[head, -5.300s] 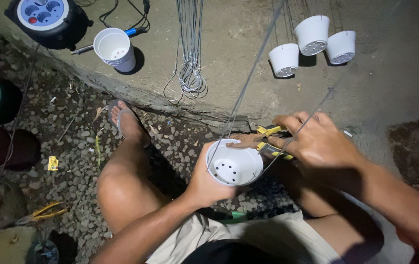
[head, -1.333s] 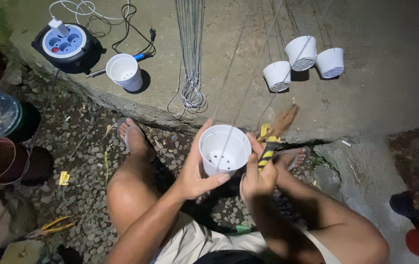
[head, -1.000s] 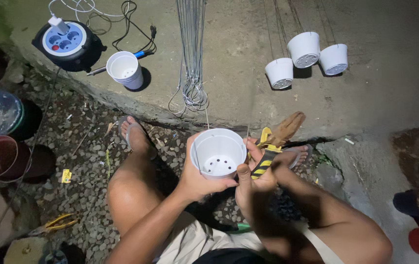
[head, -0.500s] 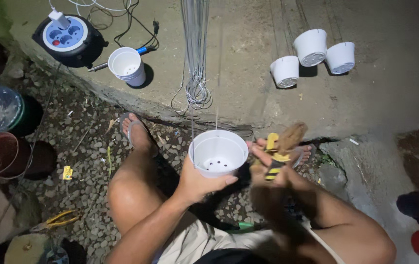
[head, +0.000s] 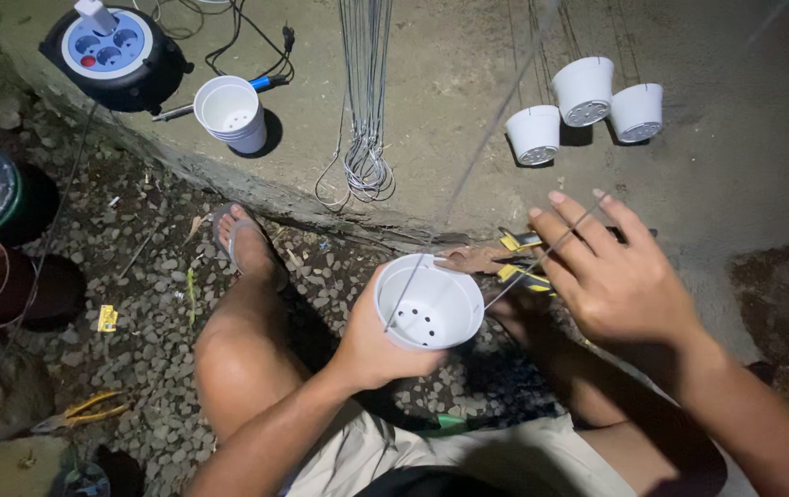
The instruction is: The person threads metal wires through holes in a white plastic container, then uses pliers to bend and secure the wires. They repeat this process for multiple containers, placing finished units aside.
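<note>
Held pot: small white plastic pot (head: 429,304), round, tapering to the base, mouth tilted up toward the camera; a ring of small drain holes shows on the inner floor. It sits over the gravel (head: 150,276), between the knees, just short of the concrete slab (head: 431,110) edge.
Left hand: left hand (head: 371,336) wrapped round the pot's near wall from below, thumb along the side, closed on it.
Right hand: right hand (head: 611,276) just right of the pot, back toward the camera, fingers spread and half curled; a thin wire (head: 542,256) crosses the fingers and reaches the pot rim. Pinch on the wire: cannot tell.
Second wire: another wire (head: 440,235) drops into the pot mouth from above.
Pliers: yellow-handled pliers (head: 516,262) lie under the right hand, mostly covered.
Hard to read: wire ends blur; hanging pots (head: 588,97) near the slab's far right edge show only undersides; far-left containers are cut off.
</note>
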